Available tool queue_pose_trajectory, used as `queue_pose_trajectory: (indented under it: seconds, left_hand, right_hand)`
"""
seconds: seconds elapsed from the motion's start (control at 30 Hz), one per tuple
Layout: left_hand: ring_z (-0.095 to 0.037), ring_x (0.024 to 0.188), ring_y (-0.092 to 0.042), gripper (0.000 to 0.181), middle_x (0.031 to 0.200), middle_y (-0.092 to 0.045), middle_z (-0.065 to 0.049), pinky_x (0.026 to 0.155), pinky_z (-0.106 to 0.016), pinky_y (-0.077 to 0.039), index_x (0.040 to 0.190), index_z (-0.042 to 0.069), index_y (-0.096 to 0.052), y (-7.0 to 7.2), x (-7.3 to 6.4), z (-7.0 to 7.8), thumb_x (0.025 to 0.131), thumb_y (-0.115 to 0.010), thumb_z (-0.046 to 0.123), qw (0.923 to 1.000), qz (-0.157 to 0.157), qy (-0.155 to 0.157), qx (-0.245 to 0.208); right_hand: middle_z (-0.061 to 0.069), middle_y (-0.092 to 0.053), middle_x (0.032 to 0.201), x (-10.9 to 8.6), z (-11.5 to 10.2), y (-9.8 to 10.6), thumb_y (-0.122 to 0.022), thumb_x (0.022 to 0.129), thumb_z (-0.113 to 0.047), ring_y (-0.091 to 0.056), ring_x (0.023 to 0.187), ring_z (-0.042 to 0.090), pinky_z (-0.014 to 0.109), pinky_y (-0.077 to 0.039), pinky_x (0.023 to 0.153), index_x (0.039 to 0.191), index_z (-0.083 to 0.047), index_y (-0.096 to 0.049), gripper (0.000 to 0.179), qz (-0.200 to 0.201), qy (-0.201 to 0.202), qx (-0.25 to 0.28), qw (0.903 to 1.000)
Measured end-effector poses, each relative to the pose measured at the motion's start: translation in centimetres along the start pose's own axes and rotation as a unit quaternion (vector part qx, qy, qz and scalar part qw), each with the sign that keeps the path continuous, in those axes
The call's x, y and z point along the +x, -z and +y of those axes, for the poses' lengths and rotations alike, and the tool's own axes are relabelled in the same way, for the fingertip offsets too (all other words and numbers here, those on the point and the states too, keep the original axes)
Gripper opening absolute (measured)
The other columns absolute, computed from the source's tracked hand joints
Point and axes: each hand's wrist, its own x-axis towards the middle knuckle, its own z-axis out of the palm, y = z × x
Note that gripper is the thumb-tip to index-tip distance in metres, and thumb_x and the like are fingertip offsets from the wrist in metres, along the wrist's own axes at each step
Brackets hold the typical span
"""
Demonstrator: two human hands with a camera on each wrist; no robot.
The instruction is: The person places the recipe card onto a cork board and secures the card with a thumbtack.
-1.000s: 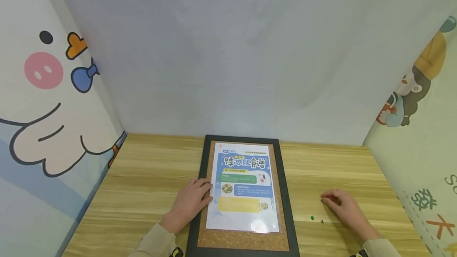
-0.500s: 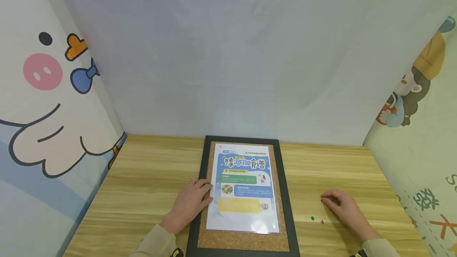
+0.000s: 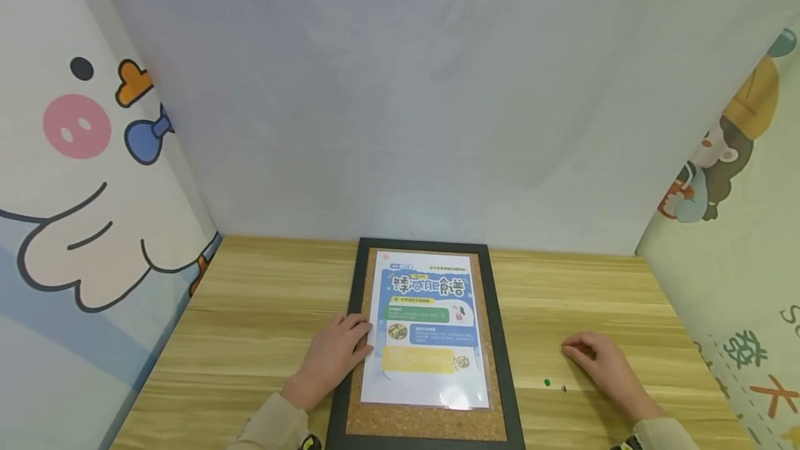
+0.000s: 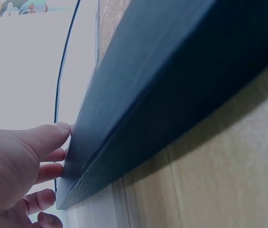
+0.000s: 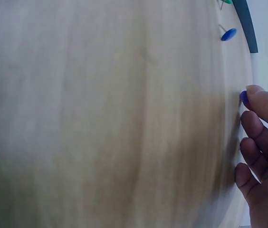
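Left hand [image 3: 330, 358], fingers loose, is resting at the left edge of the poster [image 3: 428, 330] — probably for steadying; right hand [image 3: 607, 369], well apart, is pinching a blue pin [image 5: 244, 97].

Ahead of me a pale grey backdrop [image 3: 400, 103] rises, plain and faintly creased. On my left, a white-and-blue wall panel [image 3: 169, 228] carries a big cartoon with a pink snout [image 3: 77, 126]; on my right, a pale green one [image 3: 706, 269] shows a figure in a mustard hat [image 3: 755, 97] (green lettering [image 3: 745, 351] sits below). Soft light falls across my streaky wood-grain tabletop [image 3: 262, 311].
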Motion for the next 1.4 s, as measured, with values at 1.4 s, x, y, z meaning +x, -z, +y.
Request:
queue_pose_trajectory:
  seconds: [1.4]
  left_hand:
    - [-0.018, 0.102, -0.050, 0.033, 0.119, -0.057, 0.001, 0.074, -0.034, -0.050, 0.114, 0.017, -0.067, 0.14, -0.06, 0.24, 0.086, -0.067, 0.034, 0.9999, -0.007, 0.002, 0.013]
  right_hand:
    - [-0.005, -0.067, 0.087, 0.28, 0.20, -0.14, -0.070, 0.085, -0.024, -0.056, 0.080, 0.007, 0.027, -0.046, 0.070, 0.086, -0.018, -0.070, 0.006, -0.003, -0.021, -0.003, 0.9998]
